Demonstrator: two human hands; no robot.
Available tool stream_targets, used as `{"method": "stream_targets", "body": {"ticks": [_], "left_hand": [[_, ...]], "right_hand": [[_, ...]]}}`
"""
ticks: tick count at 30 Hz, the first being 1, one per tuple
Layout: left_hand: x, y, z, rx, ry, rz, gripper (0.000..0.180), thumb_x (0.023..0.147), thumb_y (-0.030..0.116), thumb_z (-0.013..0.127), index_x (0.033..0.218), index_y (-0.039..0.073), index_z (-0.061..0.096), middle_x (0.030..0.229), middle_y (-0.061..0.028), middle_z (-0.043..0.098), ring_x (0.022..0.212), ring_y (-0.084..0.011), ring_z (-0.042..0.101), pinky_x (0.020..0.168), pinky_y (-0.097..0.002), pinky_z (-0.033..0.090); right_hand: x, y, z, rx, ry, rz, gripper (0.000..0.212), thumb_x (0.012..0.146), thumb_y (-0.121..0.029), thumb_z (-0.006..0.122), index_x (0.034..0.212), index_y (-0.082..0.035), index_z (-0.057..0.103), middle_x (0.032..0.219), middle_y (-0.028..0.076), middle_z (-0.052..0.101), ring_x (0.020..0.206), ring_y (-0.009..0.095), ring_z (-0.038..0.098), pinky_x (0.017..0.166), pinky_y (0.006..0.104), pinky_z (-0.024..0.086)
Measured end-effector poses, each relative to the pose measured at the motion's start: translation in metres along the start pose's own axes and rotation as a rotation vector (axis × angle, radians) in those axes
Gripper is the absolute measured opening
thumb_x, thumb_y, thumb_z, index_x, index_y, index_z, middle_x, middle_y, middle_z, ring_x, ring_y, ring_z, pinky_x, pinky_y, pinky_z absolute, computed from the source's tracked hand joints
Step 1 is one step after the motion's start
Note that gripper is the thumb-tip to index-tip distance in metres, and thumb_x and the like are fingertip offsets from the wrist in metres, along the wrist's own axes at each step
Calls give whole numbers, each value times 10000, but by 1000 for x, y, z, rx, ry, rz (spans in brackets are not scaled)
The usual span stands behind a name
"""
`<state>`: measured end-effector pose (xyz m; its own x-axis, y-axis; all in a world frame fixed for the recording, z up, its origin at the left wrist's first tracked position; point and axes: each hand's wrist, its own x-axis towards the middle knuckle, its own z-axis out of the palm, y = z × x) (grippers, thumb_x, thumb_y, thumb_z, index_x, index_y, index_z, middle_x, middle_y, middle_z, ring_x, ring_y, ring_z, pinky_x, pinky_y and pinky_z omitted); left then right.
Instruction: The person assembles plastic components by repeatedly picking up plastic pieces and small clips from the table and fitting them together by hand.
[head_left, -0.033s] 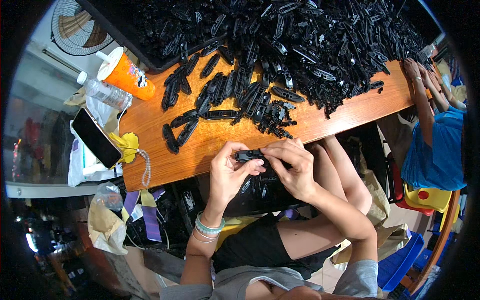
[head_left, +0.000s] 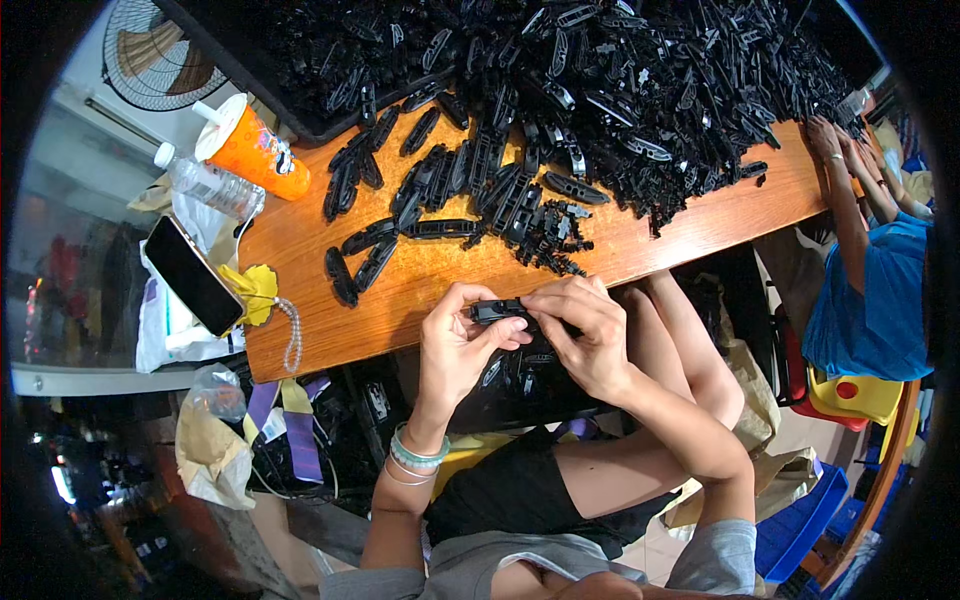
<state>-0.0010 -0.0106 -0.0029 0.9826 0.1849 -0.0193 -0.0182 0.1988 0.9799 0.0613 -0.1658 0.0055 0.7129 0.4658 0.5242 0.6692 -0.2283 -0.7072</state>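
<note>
Left hand (head_left: 458, 340): thumb and fingers pinched an elongated black plastic part (head_left: 492, 312) | right hand (head_left: 590, 335): thumb and fingers pinched its right end | part lay between both hands | beyond hands: wooden table (head_left: 375, 322) bore loose black pieces (head_left: 440, 229) | smartphone (head_left: 190, 272) sat left of left hand

Black part (head_left: 492, 312) in left grip (head_left: 457, 345) and right grip (head_left: 592, 335) near table (head_left: 390, 312)

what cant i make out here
Head view: right end of the black part, hidden by fingers of the right hand.
Head view: detail in the black heap, too small and overlapping.
Head view: the person in blue, cut off by the picture's dark right edge.
</note>
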Motion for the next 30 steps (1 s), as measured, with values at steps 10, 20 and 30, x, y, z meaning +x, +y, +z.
{"method": "stream_targets", "body": {"ticks": [10, 20, 30], "left_hand": [[-7, 2, -2, 81, 33, 15, 168, 812, -51, 614, 951, -40, 520, 781, -81, 611, 704, -139, 650, 607, -230, 544], [9, 16, -38, 420, -387, -80, 182, 853, 58, 609, 1005, -38, 636, 902, -104, 666, 826, -174, 650, 730, -258, 513], [78, 19, -51, 1414, 100, 453, 218, 775, -2, 600, 991, -32, 597, 966, -161, 555, 880, -326, 590, 727, -401, 495]], "right_hand": [[0, -2, -1, 207, -90, 284, 208, 760, -77, 687, 946, 13, 660, 872, 112, 641, 752, 208, 598, 710, 307, 459], [5, 17, -21, 350, -519, 511, 127, 807, -42, 639, 904, 36, 666, 800, 147, 662, 739, 223, 641, 660, 343, 490], [45, 68, -16, -363, -17, -7, 187, 775, -11, 615, 955, -43, 655, 1020, 125, 579, 948, 305, 530, 796, 383, 448]]}}
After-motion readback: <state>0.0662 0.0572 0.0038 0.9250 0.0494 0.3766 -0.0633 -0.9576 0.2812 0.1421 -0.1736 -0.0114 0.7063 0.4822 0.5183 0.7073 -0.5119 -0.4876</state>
